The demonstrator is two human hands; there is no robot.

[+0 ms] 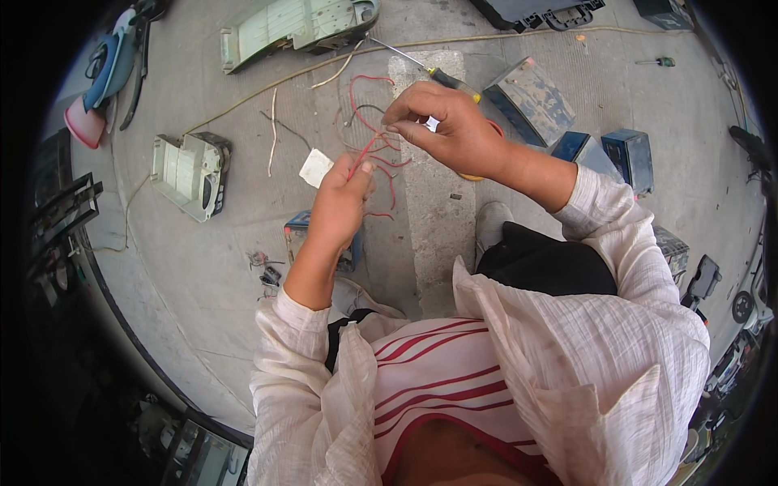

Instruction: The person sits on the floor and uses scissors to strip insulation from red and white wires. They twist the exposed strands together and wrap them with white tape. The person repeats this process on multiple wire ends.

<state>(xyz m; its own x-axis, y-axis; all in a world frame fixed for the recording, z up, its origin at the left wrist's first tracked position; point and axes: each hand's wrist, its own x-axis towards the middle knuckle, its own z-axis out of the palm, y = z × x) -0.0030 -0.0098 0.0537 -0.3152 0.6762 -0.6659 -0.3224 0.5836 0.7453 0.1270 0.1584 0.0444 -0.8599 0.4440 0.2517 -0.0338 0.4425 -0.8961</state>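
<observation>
My left hand (344, 194) is closed on a red wire (366, 151) at the centre of the view. Just above and to its right, my right hand (433, 125) pinches at the wire's upper end, its fingertips close together. More red wires (393, 190) and a dark one curve below and behind my hands. A small white square piece (314, 168) lies left of my left hand. A screwdriver with a yellow-and-black handle (444, 78) lies above my right hand, which partly hides it. An orange round item (470, 176) shows beneath that hand, too hidden to identify.
Dusty battery-like blocks (531, 99) sit at the right, another (297, 231) below my left forearm. Pale plastic housings (188, 174) lie left and at the top (296, 32). A long cord (243, 93) crosses the concrete floor. A small screwdriver (664, 61) is far right, a black case (535, 12) behind.
</observation>
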